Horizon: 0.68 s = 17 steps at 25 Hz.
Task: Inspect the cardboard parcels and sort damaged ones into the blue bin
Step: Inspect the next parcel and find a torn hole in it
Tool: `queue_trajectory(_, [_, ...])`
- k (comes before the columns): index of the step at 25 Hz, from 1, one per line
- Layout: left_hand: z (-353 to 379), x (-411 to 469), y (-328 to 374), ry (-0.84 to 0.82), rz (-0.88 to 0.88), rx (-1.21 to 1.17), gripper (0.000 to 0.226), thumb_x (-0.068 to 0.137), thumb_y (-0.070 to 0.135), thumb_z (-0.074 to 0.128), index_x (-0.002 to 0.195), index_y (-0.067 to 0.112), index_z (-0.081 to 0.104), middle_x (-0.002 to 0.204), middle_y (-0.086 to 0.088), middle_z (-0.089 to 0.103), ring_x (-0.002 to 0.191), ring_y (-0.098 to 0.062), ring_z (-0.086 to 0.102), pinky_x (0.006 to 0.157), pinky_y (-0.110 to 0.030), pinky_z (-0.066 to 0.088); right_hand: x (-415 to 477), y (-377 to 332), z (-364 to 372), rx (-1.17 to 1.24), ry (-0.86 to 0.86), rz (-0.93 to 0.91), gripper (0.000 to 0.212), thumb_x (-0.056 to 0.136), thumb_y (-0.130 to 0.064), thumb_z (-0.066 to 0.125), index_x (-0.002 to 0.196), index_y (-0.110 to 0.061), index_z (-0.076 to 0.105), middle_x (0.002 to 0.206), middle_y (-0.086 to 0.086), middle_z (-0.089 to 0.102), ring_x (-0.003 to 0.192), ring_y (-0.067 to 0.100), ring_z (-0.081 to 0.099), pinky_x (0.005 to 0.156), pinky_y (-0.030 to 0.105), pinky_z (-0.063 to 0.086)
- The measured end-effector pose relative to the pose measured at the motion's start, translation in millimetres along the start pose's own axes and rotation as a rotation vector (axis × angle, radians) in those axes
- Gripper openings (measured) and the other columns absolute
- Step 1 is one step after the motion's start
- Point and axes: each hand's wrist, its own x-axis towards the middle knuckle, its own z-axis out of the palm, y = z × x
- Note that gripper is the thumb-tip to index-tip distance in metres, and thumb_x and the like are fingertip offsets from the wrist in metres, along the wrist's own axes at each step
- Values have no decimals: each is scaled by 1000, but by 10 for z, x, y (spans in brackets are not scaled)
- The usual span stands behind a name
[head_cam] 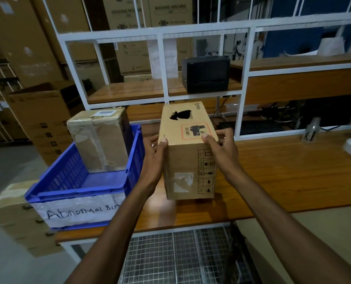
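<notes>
A tall brown cardboard parcel (pixel 188 152) stands on the wooden table (pixel 293 173). Its top face has a ragged dark hole and a red-bordered label. My left hand (pixel 153 158) grips its left side, thumb hooked over the top edge. My right hand (pixel 221 150) grips the right side, thumb on the top face. Left of it sits the blue bin (pixel 78 189), labelled "Abnormal Bin". Inside the bin stands a taped, crumpled cardboard parcel (pixel 100 138).
A white metal shelf frame (pixel 245 83) rises behind the parcel, with a black printer (pixel 206 74) on its wooden shelf. A keyboard and cables lie behind the frame at right. Stacked cartons (pixel 41 111) stand at the left. A wire mesh shelf (pixel 170 259) lies under the table.
</notes>
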Motion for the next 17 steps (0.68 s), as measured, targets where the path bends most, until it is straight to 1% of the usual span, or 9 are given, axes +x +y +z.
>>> queue_trajectory(1, [-24, -21, 3, -9, -9, -5, 34, 111, 36, 48, 140, 25, 34, 122, 19, 54, 108, 5, 60, 78, -15, 53, -5, 42, -15, 21, -20, 32, 44, 97, -28, 71, 128, -21, 41, 123, 0, 69, 90, 6, 74, 62, 20, 58])
queue_trajectory(3, [-114, -38, -82, -41, -34, -28, 40, 107, 31, 56, 141, 28, 34, 131, 12, 59, 115, -6, 64, 87, -26, 57, -8, 127, -61, 15, -116, 80, 67, 91, -9, 73, 144, -24, 34, 137, 1, 64, 103, 10, 71, 65, 21, 58])
queue_trajectory(5, [-235, -32, -210, -103, -34, -66, 63, 95, 30, 62, 150, 33, 32, 145, 11, 59, 127, -9, 63, 99, -36, 57, 17, 183, -99, 7, -205, 118, 101, 84, 3, 76, 161, -25, 18, 152, 3, 52, 121, 15, 64, 82, 33, 62])
queue_trajectory(7, [-317, -23, -214, -135, -24, -119, 77, 91, 27, 66, 159, 36, 31, 155, 9, 53, 136, -9, 58, 103, -39, 57, 24, 239, -117, -23, -255, 86, 118, 78, 5, 83, 165, -32, 12, 162, 0, 39, 138, 15, 50, 100, 43, 58])
queue_trajectory(9, [-328, -24, -153, -105, 14, -99, 64, 98, 34, 70, 155, 42, 40, 149, 5, 56, 131, -12, 62, 98, -37, 60, -40, 295, -103, -84, -300, -11, 115, 75, 2, 87, 162, -38, 22, 158, -6, 35, 139, 4, 43, 100, 25, 54])
queue_trajectory(11, [-286, -10, -118, -56, 95, 9, 49, 102, 38, 66, 148, 40, 48, 134, 4, 67, 121, -12, 69, 93, -35, 62, -100, 324, -79, -88, -306, -57, 102, 75, 0, 88, 151, -39, 33, 151, -10, 38, 133, -9, 45, 89, 10, 52])
queue_trajectory(13, [-275, -22, -140, -41, 169, 120, 61, 99, 43, 70, 154, 38, 43, 135, 0, 62, 123, -13, 66, 93, -34, 63, -105, 218, -36, -31, -296, -44, 80, 81, -12, 87, 138, -26, 33, 140, -9, 50, 114, -15, 59, 76, 11, 55])
queue_trajectory(14, [-285, -25, -149, -47, 174, 184, 72, 97, 47, 72, 159, 40, 36, 143, -3, 51, 130, -13, 59, 95, -32, 62, -75, 152, -11, 2, -286, -13, 73, 83, -24, 84, 134, -21, 31, 132, -10, 55, 103, -15, 65, 72, 12, 56])
queue_trajectory(17, [-319, -35, -172, -152, 231, 331, 83, 100, 38, 68, 166, 39, 18, 166, 8, 19, 146, -1, 37, 106, -23, 53, -19, 108, 35, 24, -143, 57, 77, 82, -52, 74, 138, -24, 30, 118, -9, 68, 88, -5, 73, 65, 16, 58])
